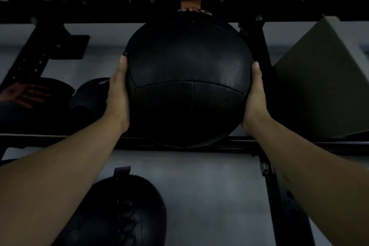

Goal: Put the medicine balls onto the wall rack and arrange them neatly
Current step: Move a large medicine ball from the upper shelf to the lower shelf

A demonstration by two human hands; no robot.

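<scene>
Medicine ball (187, 78) clamped between both hands, left hand (117, 98) and right hand (256, 98), right at the rack (60, 142); two balls (89, 96) already shelved, one (127, 211) below still waiting

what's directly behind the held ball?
Behind the ball, gripped between left hand and right hand, black rack bars cross above and below it, with grey wall to its left. Whatever sits straight behind its middle is covered.
</scene>
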